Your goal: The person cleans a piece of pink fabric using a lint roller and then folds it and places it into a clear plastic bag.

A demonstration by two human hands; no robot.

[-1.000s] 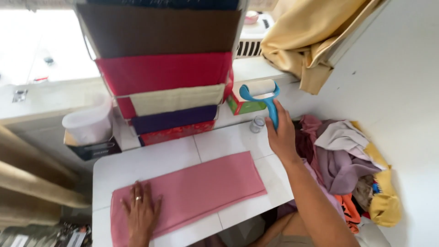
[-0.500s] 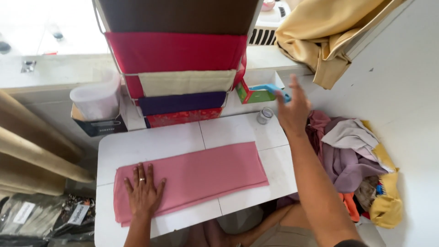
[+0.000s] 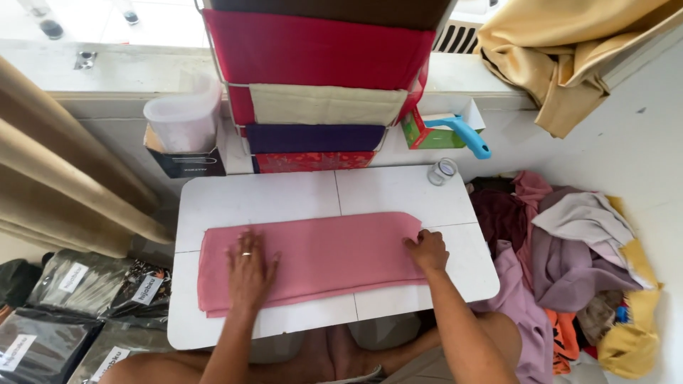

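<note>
Long folded pink fabric strip [image 3: 313, 259]: lies flat across white tiled-top desk [image 3: 398, 192], lengthwise. Left hand [image 3: 250, 274]: palm down on cloth, fingers spread wide, holding nothing. Right hand [image 3: 428, 250]: fingers curled, pinching cloth's right end. Judgement: good fold needs left palm pinning, edges aligned, even tension. Nearby: small glass jar [image 3: 442, 171], heap of mixed clothes [image 3: 562, 256].
</note>
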